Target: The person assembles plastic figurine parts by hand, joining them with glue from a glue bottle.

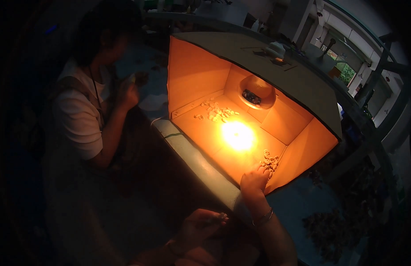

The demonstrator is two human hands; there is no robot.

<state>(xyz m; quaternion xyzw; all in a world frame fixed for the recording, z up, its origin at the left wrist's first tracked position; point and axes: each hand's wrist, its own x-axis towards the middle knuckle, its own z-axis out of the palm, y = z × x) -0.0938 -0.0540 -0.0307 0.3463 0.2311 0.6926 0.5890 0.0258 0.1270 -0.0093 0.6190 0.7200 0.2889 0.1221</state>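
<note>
My right hand (255, 181) reaches over the front edge of a lit cardboard box (199, 108), a bracelet on its wrist. Its fingers stretch to a pile of small, pale, curled pieces (270, 160) in the box's right corner; nothing shows gripped in them. In the dimness below the box, my left hand (201, 225) is closed, with a small light-coloured piece (222, 217) pinched at its fingertips. What kind of pieces these are cannot be made out. More lie spread in a group (218, 111) toward the back left of the box floor.
A lamp (258, 91) hangs inside the box and throws a bright spot on its floor. A pale padded edge (205, 168) runs along the box's front. Another person (83, 102) works at the left. A dark heap (332, 230) lies on a bluish surface at right.
</note>
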